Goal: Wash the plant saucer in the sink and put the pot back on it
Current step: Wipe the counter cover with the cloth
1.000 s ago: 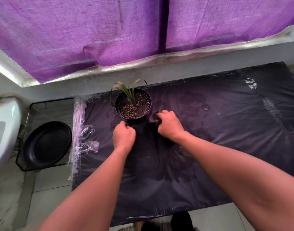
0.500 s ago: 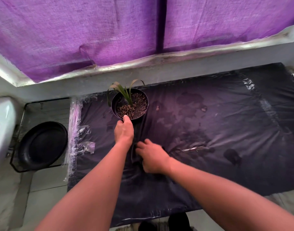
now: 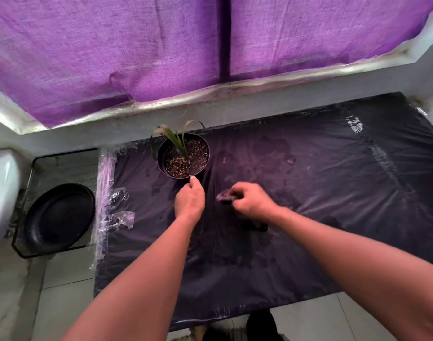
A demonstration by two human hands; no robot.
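A small black pot [image 3: 183, 157] with a thin green plant and gritty soil stands on the black plastic-covered table [image 3: 333, 193], near its back left. My left hand [image 3: 189, 200] is curled, fingertips pinching the pot's near rim. My right hand [image 3: 253, 203] is closed on a small dark wiping pad [image 3: 224, 196], pressed on the wet plastic to the right of the pot. The black round saucer [image 3: 58, 216] lies apart on a wire rack [image 3: 63, 158] left of the table. The white sink [image 3: 1, 183] shows at the far left edge.
Purple curtains [image 3: 161, 57] hang over a ledge behind the table. Crumpled clear tape [image 3: 117, 217] sticks out at the table's left edge. Wet patches mark the plastic to the right of the pot. Pale floor tiles [image 3: 63, 291] and dark shoes [image 3: 259, 326] show below.
My right hand slid from beside the pot toward me, then back up and right with the pad. My left hand moved up to the pot's near rim and stays there.
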